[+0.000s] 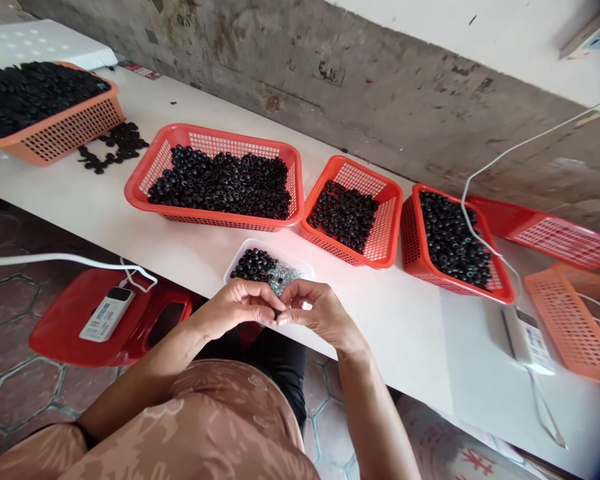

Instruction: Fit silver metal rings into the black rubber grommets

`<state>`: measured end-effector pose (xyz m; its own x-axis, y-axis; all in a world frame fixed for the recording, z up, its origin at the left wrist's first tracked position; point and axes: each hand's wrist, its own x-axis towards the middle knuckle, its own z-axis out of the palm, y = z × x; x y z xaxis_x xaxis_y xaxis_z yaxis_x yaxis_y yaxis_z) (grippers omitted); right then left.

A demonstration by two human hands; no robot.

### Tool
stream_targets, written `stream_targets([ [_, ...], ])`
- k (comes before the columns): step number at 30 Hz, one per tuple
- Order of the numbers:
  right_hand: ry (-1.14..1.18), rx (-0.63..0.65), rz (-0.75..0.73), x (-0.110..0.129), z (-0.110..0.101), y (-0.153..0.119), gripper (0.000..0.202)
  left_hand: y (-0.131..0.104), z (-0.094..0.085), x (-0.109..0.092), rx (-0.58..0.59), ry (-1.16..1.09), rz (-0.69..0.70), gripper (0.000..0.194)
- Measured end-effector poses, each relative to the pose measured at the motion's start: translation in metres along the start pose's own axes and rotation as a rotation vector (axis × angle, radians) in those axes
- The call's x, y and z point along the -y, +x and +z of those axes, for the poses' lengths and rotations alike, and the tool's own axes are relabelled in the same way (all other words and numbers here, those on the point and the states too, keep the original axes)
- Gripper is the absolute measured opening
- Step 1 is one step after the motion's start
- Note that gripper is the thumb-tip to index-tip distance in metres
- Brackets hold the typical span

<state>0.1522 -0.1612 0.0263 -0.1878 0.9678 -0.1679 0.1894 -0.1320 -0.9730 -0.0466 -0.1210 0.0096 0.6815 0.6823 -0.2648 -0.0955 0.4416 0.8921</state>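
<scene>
My left hand [243,303] and my right hand [316,308] meet fingertip to fingertip in front of my body, above the table's near edge. Between them they pinch a small black part [277,313], mostly covered by the fingers. Just beyond the hands sits a shallow clear plastic tray [304,269]. Its left side holds a heap of small black round parts [253,264], and its right side holds shiny silver beads [285,275]. The near side of the tray is partly hidden by my hands.
Behind the tray stand a large red basket [140,180], a smaller red basket [389,227] and another red basket [413,233], all with black parts. An orange basket [75,130] is far left. White cables and a power strip [529,341] lie right. A red stool [60,327] stands below.
</scene>
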Motion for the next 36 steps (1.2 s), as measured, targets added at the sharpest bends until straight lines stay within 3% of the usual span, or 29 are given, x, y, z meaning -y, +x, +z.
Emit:
stream_targets([
  [2,0.035,0.130,0.033,0.005,-0.008,0.003,0.037,-0.002,-0.001,-0.001,0.086,-0.060,-0.050,0.016],
  [4,0.030,0.138,0.004,0.007,-0.014,0.007,0.038,-0.002,-0.001,0.000,0.042,-0.140,-0.021,0.020],
  [7,-0.098,-0.035,-0.104,-0.001,-0.022,0.019,0.028,0.003,0.000,0.003,-0.099,-0.260,0.030,0.026],
  [9,-0.358,-0.210,-0.156,-0.010,-0.025,0.028,0.019,0.006,-0.001,0.005,-0.178,-0.333,0.019,0.028],
  [11,-0.705,-0.276,-0.138,-0.018,-0.024,0.035,0.015,0.009,-0.003,0.007,-0.240,-0.381,0.007,0.027],
  [14,-1.128,-0.105,-0.070,-0.026,-0.013,0.042,0.018,0.010,-0.005,0.009,-0.279,-0.377,-0.002,0.023],
  [17,-1.305,0.013,-0.114,-0.033,0.002,0.048,0.019,0.011,-0.005,0.010,-0.287,-0.354,-0.018,0.020],
  [24,-1.289,-0.008,-0.213,-0.039,0.000,0.051,0.021,0.011,-0.004,0.012,-0.287,-0.343,-0.018,0.021],
  [31,-0.914,-0.420,-0.710,-0.016,0.001,0.018,0.011,0.014,0.008,0.013,-0.348,-0.307,-0.003,0.037],
  [34,-0.967,-0.431,-0.793,-0.013,0.008,0.009,0.011,0.014,0.013,0.014,-0.365,-0.301,0.002,0.041],
  [36,-0.955,-0.387,-0.764,-0.012,0.011,0.006,0.014,0.013,0.013,0.014,-0.362,-0.280,0.008,0.039],
])
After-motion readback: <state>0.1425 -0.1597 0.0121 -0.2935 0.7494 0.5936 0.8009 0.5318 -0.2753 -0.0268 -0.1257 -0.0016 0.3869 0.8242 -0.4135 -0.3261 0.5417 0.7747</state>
